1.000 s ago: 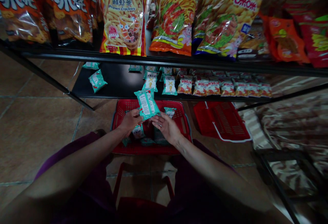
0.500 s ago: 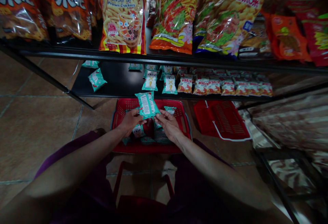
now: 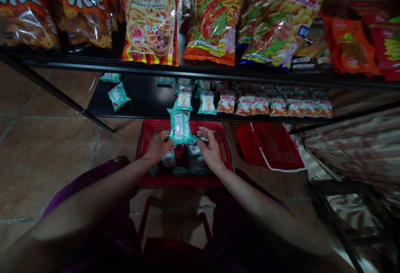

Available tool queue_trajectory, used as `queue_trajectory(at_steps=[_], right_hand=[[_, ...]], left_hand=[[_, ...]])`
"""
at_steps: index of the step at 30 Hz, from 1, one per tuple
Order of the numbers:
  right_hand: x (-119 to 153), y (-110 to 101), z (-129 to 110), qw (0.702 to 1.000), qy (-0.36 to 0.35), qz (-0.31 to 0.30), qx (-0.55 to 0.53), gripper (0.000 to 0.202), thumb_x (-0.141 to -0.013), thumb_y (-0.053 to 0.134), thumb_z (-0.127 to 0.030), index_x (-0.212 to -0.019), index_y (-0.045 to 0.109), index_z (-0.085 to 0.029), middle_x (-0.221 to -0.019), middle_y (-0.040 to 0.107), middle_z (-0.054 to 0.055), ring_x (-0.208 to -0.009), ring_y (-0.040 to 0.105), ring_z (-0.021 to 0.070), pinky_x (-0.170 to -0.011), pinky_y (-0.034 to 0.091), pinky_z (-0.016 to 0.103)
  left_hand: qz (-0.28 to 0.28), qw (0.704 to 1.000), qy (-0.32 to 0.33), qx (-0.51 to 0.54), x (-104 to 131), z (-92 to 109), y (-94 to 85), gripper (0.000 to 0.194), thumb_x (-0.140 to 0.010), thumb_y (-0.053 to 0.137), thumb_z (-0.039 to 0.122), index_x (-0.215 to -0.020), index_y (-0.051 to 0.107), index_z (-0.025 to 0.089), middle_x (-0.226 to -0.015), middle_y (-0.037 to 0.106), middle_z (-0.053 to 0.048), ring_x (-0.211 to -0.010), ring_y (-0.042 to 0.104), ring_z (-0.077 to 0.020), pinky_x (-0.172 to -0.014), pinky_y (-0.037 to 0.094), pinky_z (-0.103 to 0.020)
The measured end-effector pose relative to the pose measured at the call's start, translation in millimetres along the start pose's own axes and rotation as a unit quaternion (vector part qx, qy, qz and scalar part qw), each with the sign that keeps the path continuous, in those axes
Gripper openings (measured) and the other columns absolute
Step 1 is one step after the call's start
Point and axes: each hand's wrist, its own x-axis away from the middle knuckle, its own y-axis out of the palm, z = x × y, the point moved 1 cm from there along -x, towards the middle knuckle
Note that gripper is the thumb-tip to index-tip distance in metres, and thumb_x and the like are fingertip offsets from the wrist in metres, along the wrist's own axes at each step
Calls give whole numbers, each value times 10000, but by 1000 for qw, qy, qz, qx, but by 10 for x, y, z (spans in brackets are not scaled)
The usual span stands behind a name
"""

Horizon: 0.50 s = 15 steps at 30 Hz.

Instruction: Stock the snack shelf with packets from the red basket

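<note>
A teal snack packet with a white label panel is held above the red basket, just in front of the lower shelf. My left hand grips its lower left side between thumb and fingers. To the right of the packet, my right hand is apart from it, fingers spread and slightly curled, over the basket's right half. Inside the basket lie several more teal packets, partly hidden by my hands and the held one.
Teal packets and orange-white packets line the lower black shelf; a loose teal one lies at its left. Large snack bags fill the upper shelf. Another red basket with a white handle stands on the floor at right.
My right hand has let go of the packet and moved a little right, its fingers opening. The packet, still in my left hand, has turned more upright.
</note>
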Motion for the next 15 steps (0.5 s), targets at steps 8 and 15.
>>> queue_trajectory(at_steps=[8,15], right_hand=[[90,63,-52,954,-138,-148,220,520,-756,666,-354,-1258,535,-311,-1384,470,57,-1278,426,253,-1085,316,443],[112,56,19,949,-141,-139,246,557,-790,628,-296,-1323,478,-344,-1452,386,24,-1315,397,249,-1090,346,427]], left_hand=[[-6,1000,25,-5,63,77,13,141,-725,556,82,-807,617,179,-663,661,-8,-600,640,-169,-585,486,-259],[-62,996,40,44,77,65,56,104,-746,579,145,-846,600,165,-716,669,-22,-582,628,-153,-610,513,-290]])
